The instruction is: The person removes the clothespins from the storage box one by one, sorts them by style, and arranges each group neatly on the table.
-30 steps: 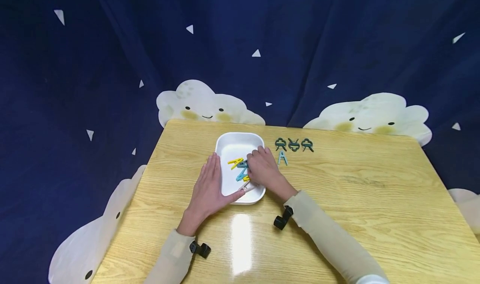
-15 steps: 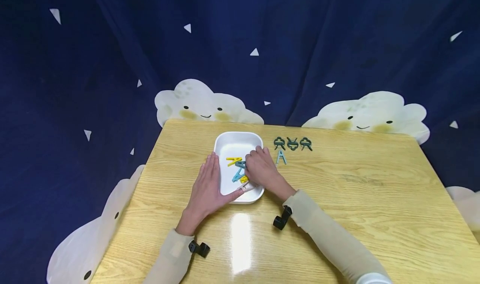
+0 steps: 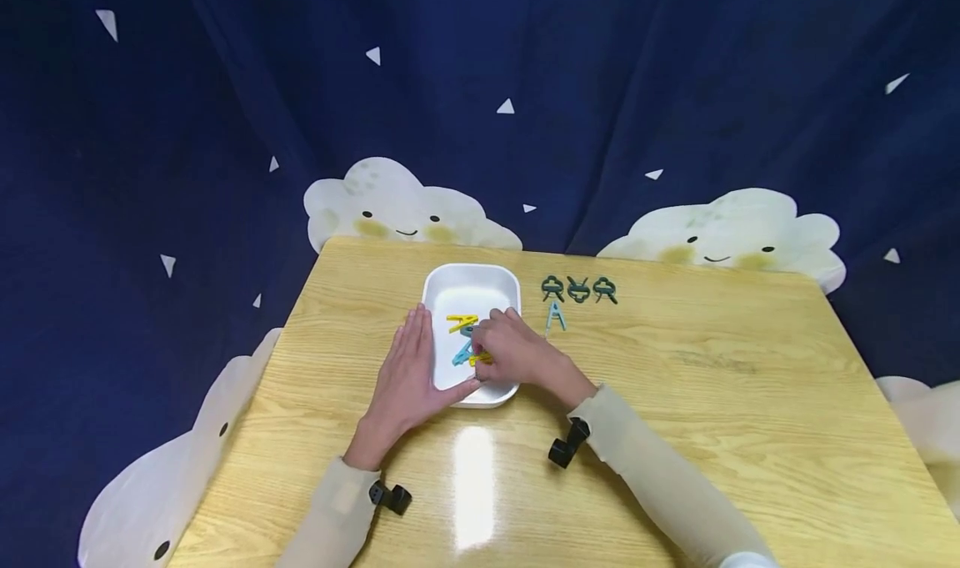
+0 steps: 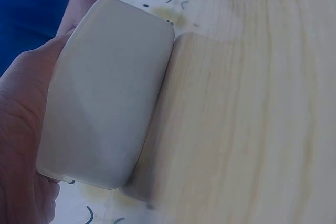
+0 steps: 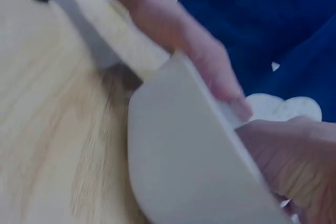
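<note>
A white tray (image 3: 471, 286) holds several clothespins: a yellow clothespin (image 3: 462, 321), a blue clothespin (image 3: 461, 354), a second yellow one (image 3: 480, 358) and a dark teal one (image 3: 467, 331), partly covered. My left hand (image 3: 405, 380) lies with straight fingers along the tray's left wall, its thumb across the near rim. Over the tray's right half, my right hand (image 3: 513, 351) reaches in with bent fingers among the clothespins. Its fingertips are hidden, and I cannot tell whether they pinch one. In both wrist views the tray's outer wall (image 4: 105, 93) blocks the contents.
Right of the tray, three dark green clips (image 3: 578, 289) lie in a row on the wooden table (image 3: 712, 434). A light blue clothespin (image 3: 555, 316) lies just below them. A dark blue curtain (image 3: 450, 92) with white clouds hangs behind the table.
My right hand has shifted left and nearer inside the tray, now hiding the pale clothespin and more of the teal one. My left hand keeps its place at the tray.
</note>
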The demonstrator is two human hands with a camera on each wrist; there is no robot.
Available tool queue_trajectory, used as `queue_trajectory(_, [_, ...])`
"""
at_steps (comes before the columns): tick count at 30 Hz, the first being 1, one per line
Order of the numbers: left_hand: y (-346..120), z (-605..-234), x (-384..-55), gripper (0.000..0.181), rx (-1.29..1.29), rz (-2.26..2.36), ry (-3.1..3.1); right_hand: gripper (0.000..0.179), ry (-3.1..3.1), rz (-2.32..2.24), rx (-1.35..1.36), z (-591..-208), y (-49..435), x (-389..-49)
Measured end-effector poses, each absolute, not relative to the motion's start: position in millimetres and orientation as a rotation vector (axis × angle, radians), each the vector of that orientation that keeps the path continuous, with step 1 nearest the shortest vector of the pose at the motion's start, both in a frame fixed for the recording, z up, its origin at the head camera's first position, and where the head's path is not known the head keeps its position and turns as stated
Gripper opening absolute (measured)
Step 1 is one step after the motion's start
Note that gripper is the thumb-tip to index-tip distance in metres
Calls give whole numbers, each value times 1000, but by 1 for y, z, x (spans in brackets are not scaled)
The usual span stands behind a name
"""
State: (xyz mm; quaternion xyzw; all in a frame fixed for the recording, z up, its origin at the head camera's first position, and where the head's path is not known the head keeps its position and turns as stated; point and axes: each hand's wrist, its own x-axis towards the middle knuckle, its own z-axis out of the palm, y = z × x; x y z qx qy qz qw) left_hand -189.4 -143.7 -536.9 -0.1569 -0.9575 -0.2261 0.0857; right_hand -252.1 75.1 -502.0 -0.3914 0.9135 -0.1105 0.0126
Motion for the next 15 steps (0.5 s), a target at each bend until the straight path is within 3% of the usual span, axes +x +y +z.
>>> queue_trajectory(5, [-145,-536,-189,134,-473,-675,-2843,29,2765,-212,-1175,-494,76,-241])
queue_trajectory(12, [-145,-536,-189,134,-471,-665,-2843,19,2781,-149,-1132,-489,72,-238])
queue_trajectory(15, [-145,-535,-188,135,-475,-670,-2847,32,2827,-155,-1132,-493,69,-240])
